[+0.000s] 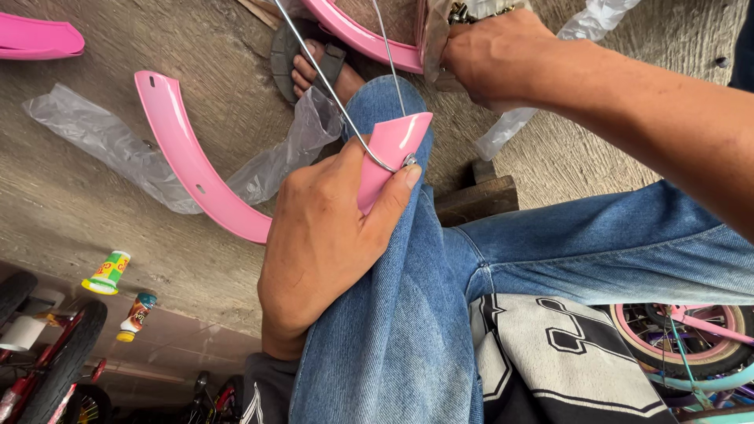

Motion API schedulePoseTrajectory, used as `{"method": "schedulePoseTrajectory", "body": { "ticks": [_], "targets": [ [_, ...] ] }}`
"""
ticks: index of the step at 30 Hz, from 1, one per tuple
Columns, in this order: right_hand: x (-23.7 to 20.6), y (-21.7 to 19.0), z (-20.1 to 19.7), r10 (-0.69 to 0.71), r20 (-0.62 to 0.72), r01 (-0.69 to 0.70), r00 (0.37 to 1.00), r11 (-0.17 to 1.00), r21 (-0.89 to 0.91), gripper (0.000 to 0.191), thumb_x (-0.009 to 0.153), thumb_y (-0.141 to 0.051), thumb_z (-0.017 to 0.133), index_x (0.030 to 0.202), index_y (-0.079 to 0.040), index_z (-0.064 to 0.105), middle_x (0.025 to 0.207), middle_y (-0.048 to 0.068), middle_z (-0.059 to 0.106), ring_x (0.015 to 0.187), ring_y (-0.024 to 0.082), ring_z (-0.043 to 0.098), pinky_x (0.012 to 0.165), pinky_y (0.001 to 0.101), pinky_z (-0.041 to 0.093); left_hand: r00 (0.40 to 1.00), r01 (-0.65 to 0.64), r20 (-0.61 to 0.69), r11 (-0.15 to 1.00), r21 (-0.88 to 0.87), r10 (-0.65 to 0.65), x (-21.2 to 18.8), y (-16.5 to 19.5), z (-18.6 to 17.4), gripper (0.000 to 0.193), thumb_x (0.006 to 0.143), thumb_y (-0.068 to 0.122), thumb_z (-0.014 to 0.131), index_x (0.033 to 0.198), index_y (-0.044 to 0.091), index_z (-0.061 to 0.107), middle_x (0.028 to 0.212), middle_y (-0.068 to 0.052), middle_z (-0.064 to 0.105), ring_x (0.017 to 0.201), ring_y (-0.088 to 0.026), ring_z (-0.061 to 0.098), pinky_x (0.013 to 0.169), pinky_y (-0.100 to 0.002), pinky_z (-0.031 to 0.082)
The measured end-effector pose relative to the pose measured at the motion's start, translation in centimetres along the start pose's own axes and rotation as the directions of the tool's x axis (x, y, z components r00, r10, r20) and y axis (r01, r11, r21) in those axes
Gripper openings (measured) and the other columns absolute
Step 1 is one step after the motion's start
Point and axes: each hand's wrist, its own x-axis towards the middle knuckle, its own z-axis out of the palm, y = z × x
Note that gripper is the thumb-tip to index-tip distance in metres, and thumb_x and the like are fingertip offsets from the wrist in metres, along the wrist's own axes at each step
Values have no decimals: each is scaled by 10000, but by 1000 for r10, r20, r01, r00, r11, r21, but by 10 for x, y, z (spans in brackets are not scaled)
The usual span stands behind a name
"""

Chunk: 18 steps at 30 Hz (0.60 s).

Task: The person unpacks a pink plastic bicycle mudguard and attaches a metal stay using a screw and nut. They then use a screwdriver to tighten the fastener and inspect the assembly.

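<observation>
Over the rough concrete floor [196, 47], your left hand [330, 235] pinches the curved pink plastic fender [389, 145] and its wire stay [338, 98]; your right hand [495, 55] seems closed on a plastic bag [510, 126].

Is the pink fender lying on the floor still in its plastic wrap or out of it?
Out of it: the pink fender lies bare on the concrete, and the clear plastic wrap lies crumpled beside and behind it.

left hand [330, 243] grips a pink fender [390, 149] and its wire stay [334, 94] on the knee; right hand [491, 55] at one o'clock clutches a plastic bag [510, 126]; another pink fender [188, 165] lies at ten o'clock.
</observation>
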Motion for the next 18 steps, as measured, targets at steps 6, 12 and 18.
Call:
{"method": "schedulePoseTrajectory", "body": {
  "ticks": [6,12,18],
  "targets": [
    [-7,-3,-1,-4,-166,15,986,998,62,283,898,-99,629,1125,-201,763,1126,99,724,920,322,727,721,479,564,999,-41,-21,999,-28,41,0,-1,0,296,998,291,688,1057,1,671,869,-182,738,755,-381,725,671,-476,540],
    [-9,-3,-4,-6,-98,11,995,999,48,146,919,-180,645,1006,-160,761,942,99,747,877,317,730,709,476,564,1000,-21,10,1000,-6,21,1,-3,-1,301,999,301,695,1001,2,663,848,-183,734,737,-375,726,664,-480,536],
    [-9,0,0,-14,-73,15,997,1000,13,126,904,-134,634,952,-96,744,914,129,747,841,327,736,690,473,570,999,-45,-7,998,-31,45,0,-3,-1,284,999,285,688,1048,6,672,884,-182,744,777,-376,736,685,-470,548]
  ]
}}
